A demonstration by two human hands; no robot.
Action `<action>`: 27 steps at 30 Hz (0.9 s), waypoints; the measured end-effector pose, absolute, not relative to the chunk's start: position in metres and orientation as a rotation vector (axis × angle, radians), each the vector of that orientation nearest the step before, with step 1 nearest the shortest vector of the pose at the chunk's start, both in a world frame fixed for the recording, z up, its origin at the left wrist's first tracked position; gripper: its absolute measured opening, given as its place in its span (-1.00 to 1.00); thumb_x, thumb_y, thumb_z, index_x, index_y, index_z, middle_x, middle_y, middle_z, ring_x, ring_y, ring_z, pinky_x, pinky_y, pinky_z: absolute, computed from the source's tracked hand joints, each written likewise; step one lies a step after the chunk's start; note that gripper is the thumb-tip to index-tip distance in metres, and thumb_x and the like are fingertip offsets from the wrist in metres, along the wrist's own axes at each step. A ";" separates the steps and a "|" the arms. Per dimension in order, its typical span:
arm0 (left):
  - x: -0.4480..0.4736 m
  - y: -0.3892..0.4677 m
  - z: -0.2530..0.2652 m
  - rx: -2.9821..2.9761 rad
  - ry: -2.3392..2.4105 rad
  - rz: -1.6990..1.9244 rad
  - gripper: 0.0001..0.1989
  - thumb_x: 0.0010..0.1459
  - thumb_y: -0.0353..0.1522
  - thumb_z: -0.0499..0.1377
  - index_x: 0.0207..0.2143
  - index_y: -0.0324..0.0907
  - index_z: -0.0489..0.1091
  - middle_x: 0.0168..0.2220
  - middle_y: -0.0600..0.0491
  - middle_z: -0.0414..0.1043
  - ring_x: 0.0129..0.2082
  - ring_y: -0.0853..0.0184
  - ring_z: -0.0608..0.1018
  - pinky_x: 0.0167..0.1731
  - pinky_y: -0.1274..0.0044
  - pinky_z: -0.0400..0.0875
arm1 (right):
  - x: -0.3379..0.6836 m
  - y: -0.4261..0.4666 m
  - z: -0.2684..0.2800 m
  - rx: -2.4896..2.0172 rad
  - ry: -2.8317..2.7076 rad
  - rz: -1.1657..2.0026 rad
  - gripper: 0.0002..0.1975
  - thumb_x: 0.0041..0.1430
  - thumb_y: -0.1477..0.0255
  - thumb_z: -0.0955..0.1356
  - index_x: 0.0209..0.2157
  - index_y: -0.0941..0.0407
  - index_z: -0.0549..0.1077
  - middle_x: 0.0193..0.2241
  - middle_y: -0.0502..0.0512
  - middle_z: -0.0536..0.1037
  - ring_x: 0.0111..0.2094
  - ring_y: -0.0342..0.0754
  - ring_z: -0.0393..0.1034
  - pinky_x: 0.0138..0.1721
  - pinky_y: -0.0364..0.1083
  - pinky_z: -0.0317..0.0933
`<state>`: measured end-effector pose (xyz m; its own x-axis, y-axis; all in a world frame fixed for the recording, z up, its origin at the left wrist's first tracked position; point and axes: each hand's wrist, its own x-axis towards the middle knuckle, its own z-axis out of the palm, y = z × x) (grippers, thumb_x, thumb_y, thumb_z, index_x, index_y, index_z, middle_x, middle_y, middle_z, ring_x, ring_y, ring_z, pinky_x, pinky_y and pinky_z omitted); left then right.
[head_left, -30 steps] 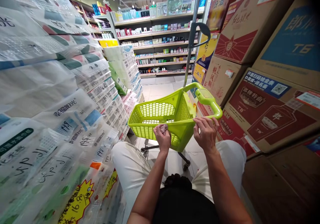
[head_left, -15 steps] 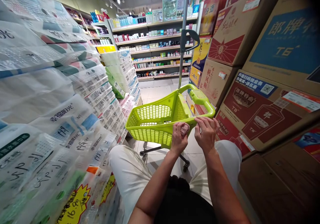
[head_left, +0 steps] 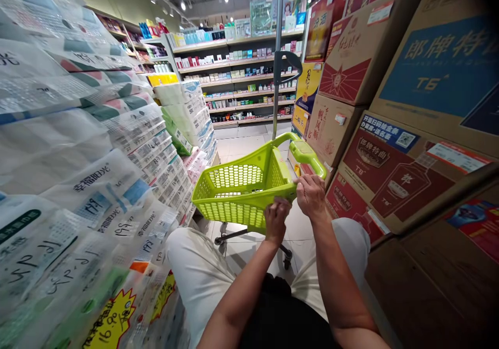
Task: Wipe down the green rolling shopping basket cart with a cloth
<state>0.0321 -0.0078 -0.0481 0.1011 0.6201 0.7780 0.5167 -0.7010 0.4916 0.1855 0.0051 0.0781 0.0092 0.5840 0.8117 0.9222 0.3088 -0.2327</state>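
Observation:
A lime-green plastic shopping trolley basket (head_left: 262, 199) with perforated sides stands in front of my knees on a wheeled metal frame. My left hand (head_left: 276, 220) is closed at its near side, its fingers curled around a small crumpled pinkish cloth (head_left: 281, 201), mostly hidden and slightly blurred. The cloth is at the basket's outer wall below the rim; I cannot tell how firmly it touches. My right hand (head_left: 311, 197) is wrapped over the near corner of the basket's rim, beneath the rounded green handle (head_left: 306, 152).
Wrapped tissue packs (head_left: 117, 182) are piled high on my left. Cardboard liquor cartons (head_left: 405, 175) rise close on my right. A grey pole (head_left: 277, 99) with a dark hook-like handle stands behind the basket. Stocked shelves (head_left: 241, 63) line the back.
My right hand has gone from loosely bent fingers at the rim to a closed grip on it. My left hand has turned, with the cloth now less visible. The view has shifted slightly.

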 end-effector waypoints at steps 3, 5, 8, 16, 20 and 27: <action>0.024 -0.015 -0.069 2.202 1.217 1.671 -0.66 0.34 -0.48 0.08 0.07 -0.02 0.48 0.03 -0.11 0.45 -0.03 0.15 0.48 0.01 0.23 0.45 | 0.180 0.002 0.072 -1.341 -1.645 -0.469 -0.75 0.33 0.47 0.19 -0.29 0.05 0.49 -0.27 0.08 0.57 -0.14 0.06 0.32 0.06 0.05 0.10; 0.021 -0.014 -0.061 2.125 1.222 1.739 -0.67 0.36 -0.44 0.09 0.11 -0.04 0.45 0.05 -0.13 0.42 0.03 0.13 0.47 0.04 0.24 0.45 | 0.175 0.000 0.069 -1.324 -1.632 -0.458 -0.76 0.32 0.47 0.19 -0.28 0.04 0.48 -0.28 0.07 0.56 -0.14 0.06 0.32 0.07 0.06 0.09; 0.020 -0.008 -0.038 2.103 1.213 1.784 -0.62 0.35 -0.38 0.15 0.20 -0.08 0.37 0.11 -0.17 0.36 0.16 0.10 0.41 0.17 0.22 0.37 | 0.170 -0.002 0.066 -1.327 -1.599 -0.444 -0.78 0.29 0.48 0.20 -0.30 0.04 0.46 -0.29 0.07 0.55 -0.14 0.07 0.31 0.10 0.07 0.07; 0.005 -0.022 -0.078 2.038 1.355 1.640 -0.78 0.36 -0.39 0.13 0.01 -0.10 0.45 -0.07 -0.08 0.43 -0.04 0.19 0.49 -0.01 0.30 0.48 | 0.168 -0.003 0.066 -1.315 -1.597 -0.452 -0.79 0.26 0.50 0.20 -0.30 0.03 0.45 -0.26 0.07 0.57 -0.12 0.07 0.33 0.16 0.09 0.08; 0.008 -0.011 -0.050 1.986 1.312 1.814 -0.68 0.33 -0.38 0.17 0.12 -0.09 0.39 0.01 -0.14 0.39 0.06 0.14 0.44 0.10 0.24 0.43 | 0.162 -0.006 0.066 -1.303 -1.557 -0.490 -0.79 0.27 0.50 0.19 -0.32 0.04 0.44 -0.28 0.08 0.56 -0.13 0.07 0.33 0.15 0.09 0.09; -0.001 -0.017 -0.079 2.072 1.450 1.807 -0.82 0.33 -0.39 0.15 -0.04 -0.11 0.46 -0.07 -0.10 0.40 -0.04 0.16 0.46 -0.03 0.30 0.47 | 0.158 -0.012 0.064 -1.303 -1.580 -0.514 -0.78 0.28 0.48 0.19 -0.30 0.04 0.44 -0.28 0.08 0.55 -0.14 0.06 0.31 0.15 0.08 0.08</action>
